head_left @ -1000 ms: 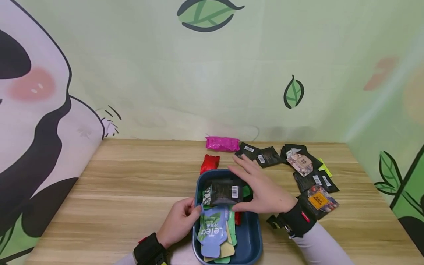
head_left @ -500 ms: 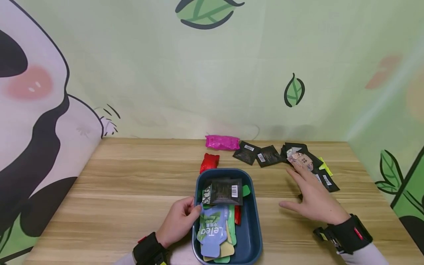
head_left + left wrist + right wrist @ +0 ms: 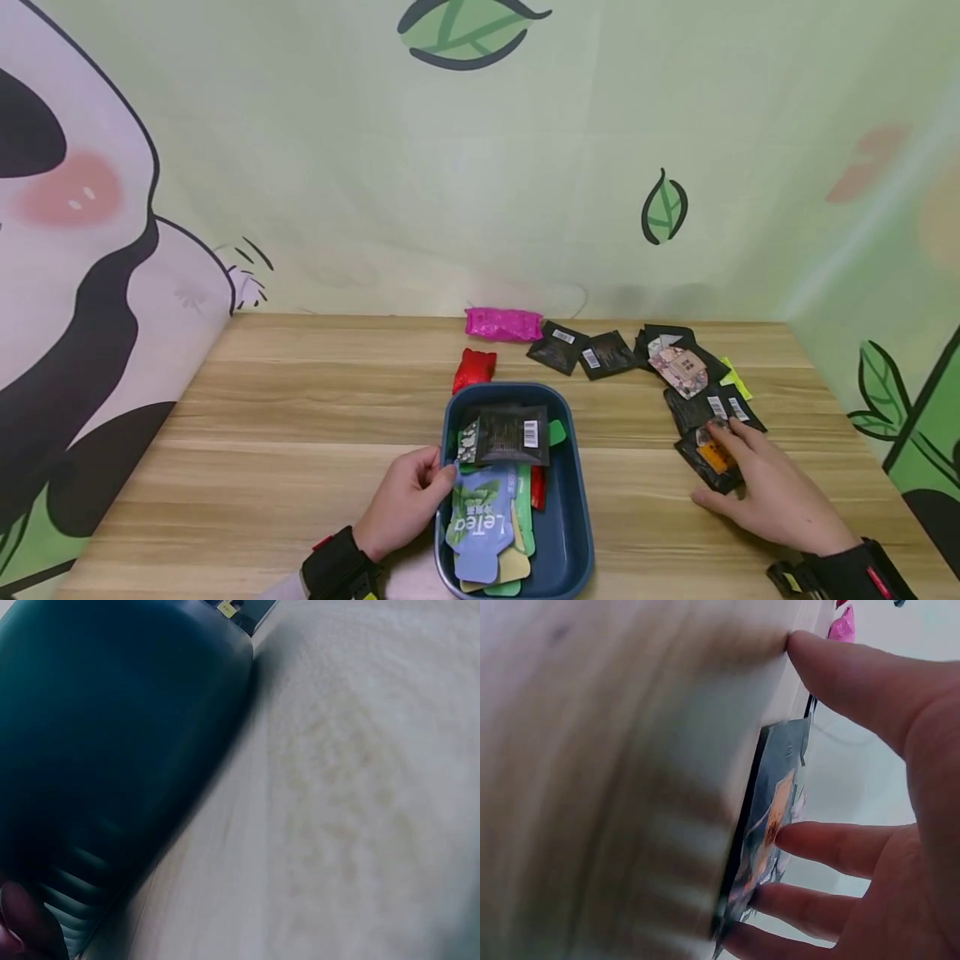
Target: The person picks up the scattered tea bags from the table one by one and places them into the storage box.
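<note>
My left hand pinches the left rim of a dark blue rectangular box in the head view. Inside the box lie a black sachet, a blue LeTea packet and several green and yellow pieces. At the right, the fingers of my right hand touch a black sachet with an orange label, covering part of it. The right wrist view shows the thumb standing apart from that sachet, with the fingertips on its printed face.
Above the touched sachet lie more black sachets, a floral-labelled one and a yellow-green piece. Behind the box are a red packet, a pink packet and two black sachets. A printed backdrop borders the wooden table.
My right hand has moved from above the box rightward and down to the orange-labelled sachet. My left hand and the box have stayed in place.
</note>
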A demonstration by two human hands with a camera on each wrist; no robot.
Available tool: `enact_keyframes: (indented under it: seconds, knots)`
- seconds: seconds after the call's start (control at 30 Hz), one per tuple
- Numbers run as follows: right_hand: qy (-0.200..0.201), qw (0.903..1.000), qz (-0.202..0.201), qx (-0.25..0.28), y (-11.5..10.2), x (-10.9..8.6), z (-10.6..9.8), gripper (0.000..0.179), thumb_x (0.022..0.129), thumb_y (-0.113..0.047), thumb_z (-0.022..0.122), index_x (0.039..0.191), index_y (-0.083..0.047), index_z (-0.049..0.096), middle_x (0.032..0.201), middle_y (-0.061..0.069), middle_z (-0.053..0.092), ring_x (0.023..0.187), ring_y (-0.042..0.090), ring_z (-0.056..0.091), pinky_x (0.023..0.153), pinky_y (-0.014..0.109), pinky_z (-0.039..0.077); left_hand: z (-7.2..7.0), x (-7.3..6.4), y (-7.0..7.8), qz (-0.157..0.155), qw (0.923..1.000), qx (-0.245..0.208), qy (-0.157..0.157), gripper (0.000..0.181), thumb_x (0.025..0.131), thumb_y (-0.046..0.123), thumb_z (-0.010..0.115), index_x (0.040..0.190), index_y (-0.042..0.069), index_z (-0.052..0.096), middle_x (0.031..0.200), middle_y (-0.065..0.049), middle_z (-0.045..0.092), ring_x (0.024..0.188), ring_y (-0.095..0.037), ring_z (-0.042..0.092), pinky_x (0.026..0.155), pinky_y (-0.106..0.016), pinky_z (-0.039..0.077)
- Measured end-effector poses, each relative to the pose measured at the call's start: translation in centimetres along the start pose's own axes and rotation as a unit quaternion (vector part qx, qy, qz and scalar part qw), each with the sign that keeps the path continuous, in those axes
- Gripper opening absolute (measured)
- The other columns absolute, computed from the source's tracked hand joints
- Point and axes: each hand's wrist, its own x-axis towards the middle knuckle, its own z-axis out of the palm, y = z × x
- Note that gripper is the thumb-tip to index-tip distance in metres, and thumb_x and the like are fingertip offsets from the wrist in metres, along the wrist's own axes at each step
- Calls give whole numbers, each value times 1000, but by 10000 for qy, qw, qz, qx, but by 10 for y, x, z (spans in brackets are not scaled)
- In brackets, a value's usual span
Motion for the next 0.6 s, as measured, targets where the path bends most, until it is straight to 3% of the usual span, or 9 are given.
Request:
enact_keyframes:
  seconds: [0.23, 0.6]
  knots:
    - [-56, 9998, 161, -64, 2, -1, -1, 104, 73, -80, 60, 139, 0, 56, 138, 31, 45, 118, 51, 50, 89, 64, 43, 0, 0, 0, 4, 10000, -3, -28, 24, 98, 21, 56, 80, 5, 53, 63, 2, 44, 57, -12, 49, 50, -22, 32]
    - [267, 9996, -38, -126, 1, 0, -4, 79, 72, -57, 77, 127, -1, 65, 122, 23, 59, 106, 41, 60, 85, 57, 47, 0, 0, -1, 24, 10000, 6, -35, 26, 98, 23, 56, 80, 5, 52, 62, 3, 43, 57, -11, 48, 50, -22, 32]
